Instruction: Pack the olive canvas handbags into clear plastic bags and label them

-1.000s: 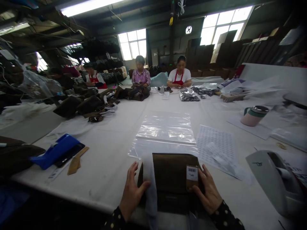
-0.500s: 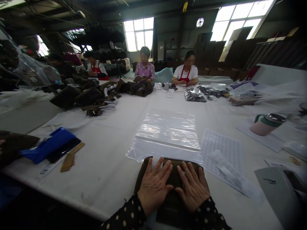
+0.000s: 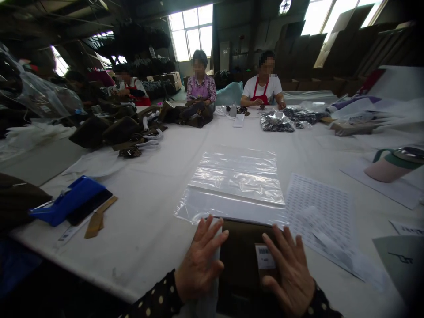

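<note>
A dark olive-brown bag (image 3: pixel 240 269) lies flat on the table right in front of me. My left hand (image 3: pixel 202 260) rests at its left edge, fingers spread, over a strip of white tissue-like wrapping (image 3: pixel 212 289). On the right side of the bag my right hand (image 3: pixel 289 267) has its fingers apart, just beside a tag with a barcode label (image 3: pixel 265 257). Neither hand grips anything. Just beyond the bag, a clear plastic bag (image 3: pixel 236 183) is spread flat, touching its far edge.
To the left lie a blue tape dispenser (image 3: pixel 71 198) and brown tags (image 3: pixel 99 218). A printed sheet of labels (image 3: pixel 318 212) and a pink mug (image 3: pixel 391 165) are on the right. Dark bags (image 3: pixel 109 132) pile up farther back. Co-workers sit across the white table (image 3: pixel 142 212).
My hands have moved apart toward the bag's sides, uncovering its middle and the barcode label. The view has tilted down slightly. A co-worker's hand at the far left has left the view.
</note>
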The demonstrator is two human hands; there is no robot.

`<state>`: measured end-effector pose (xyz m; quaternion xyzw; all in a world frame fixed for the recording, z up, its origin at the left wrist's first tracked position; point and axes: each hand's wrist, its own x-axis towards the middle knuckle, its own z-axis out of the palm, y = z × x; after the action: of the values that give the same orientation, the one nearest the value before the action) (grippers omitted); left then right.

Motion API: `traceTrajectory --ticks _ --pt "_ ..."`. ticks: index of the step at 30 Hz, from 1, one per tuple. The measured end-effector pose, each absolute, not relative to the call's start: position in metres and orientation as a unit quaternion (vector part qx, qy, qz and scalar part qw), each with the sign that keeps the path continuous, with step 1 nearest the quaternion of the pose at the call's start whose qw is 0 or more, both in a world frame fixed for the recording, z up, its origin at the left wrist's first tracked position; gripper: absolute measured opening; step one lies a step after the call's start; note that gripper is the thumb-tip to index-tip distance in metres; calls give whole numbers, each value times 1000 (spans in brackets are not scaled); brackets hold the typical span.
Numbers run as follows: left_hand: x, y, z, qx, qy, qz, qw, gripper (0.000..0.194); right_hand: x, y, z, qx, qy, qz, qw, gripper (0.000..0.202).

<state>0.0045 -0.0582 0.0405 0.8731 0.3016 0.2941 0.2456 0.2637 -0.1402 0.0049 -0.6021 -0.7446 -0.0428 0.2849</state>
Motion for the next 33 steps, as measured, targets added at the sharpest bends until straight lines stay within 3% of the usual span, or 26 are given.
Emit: traceTrajectory --ticks 3,6,10,12,15,18,22,27,30,33 --pt "-19 -25 56 776 386 417 275 30 310 -126 32 -614 -699 0 367 54" --pt "-21 28 48 733 451 419 290 24 347 -87 22 -628 -659 78 407 28" --pt "5 86 5 840 417 163 306 22 352 -25 -34 -621 -673 301 266 24" --pt "15 105 -19 870 392 61 292 15 349 -1 -60 -618 -688 321 204 17" --pt "15 126 -41 870 416 33 260 16 356 24 -79 -645 -692 269 180 5" --pt "5 135 -46 863 448 31 233 17 367 33 -83 -675 -679 223 183 17" --pt "0 129 -42 886 388 -15 254 29 359 16 -88 -630 -716 253 165 17" --pt "6 127 -44 897 353 -66 257 16 346 5 -95 -624 -722 263 139 18" --pt "13 139 -43 889 377 -68 250 29 345 14 -92 -647 -710 254 116 35" --pt "21 148 -38 881 409 -53 231 39 339 18 -84 -653 -710 247 91 24"
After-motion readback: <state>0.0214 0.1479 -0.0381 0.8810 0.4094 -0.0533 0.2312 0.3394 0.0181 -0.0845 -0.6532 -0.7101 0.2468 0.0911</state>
